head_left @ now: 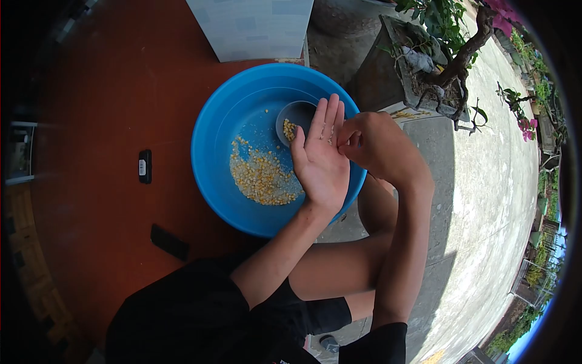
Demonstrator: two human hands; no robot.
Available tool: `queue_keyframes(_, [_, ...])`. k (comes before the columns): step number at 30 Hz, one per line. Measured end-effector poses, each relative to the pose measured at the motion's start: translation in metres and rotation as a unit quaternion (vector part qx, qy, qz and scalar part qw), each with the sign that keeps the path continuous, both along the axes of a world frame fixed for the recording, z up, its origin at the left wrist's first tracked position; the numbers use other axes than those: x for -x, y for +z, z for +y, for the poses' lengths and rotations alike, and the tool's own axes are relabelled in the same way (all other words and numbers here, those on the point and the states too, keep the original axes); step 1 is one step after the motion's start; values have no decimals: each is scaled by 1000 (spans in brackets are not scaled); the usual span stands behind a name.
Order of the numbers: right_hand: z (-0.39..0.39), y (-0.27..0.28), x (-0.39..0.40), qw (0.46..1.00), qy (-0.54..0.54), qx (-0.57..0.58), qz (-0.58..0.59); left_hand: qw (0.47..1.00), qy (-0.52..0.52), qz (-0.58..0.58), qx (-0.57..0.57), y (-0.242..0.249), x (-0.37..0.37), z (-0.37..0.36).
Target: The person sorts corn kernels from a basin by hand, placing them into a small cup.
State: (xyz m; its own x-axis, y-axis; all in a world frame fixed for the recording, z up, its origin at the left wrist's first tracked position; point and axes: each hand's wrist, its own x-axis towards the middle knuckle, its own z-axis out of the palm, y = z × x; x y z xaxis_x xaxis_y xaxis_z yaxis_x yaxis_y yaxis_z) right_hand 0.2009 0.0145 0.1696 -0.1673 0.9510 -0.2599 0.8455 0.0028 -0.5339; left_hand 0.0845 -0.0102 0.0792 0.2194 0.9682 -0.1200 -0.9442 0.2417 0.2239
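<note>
A large blue basin (pixel 209 182) holds yellow corn kernels mixed with small white grains (pixel 264 179), spread over its floor. Inside it, toward the far right wall, is a small clear bowl (pixel 284 115) with several yellow kernels (pixel 289 129). My left hand (pixel 324 161) is palm up over the basin, fingers stretched out, partly covering the bowl. Tiny pale bits (pixel 327 134) lie on its fingers. Close beside those fingers, my right hand (pixel 382 145) is closed in a pinch; whatever its fingertips hold is hidden.
Left of the basin, a small black device with a white label (pixel 144 167) and a black phone-like object (pixel 169 242) lie on the red-brown floor (pixel 97 109). A pale box-like block (pixel 251 30) stands beyond the basin. A potted plant (pixel 418 79) stands at the upper right.
</note>
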Motion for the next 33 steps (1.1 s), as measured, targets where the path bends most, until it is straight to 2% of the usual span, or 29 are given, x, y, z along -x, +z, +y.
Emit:
queue_keyframes(8, [1,-2,12,996,17,-1,-91,999,10,36,-25,4,2,0])
queue_keyframes(11, [0,-4,17,989,13,-28,-143,999,21,45,-21,3,2,1])
queue_keyframes(14, [-6,-7,24,985,23,-88,-146,996,51,69,-15,-1,0,-2])
queue_keyframes(20, [8,-12,17,996,44,16,-76,988,87,124,-21,3,1,-6])
queue_keyframes(26, [9,-17,10,992,31,-109,61,977,126,172,6,7,1,-4])
queue_keyframes(33, [15,-15,10,973,-45,-214,76,950,178,250,51,7,6,-1])
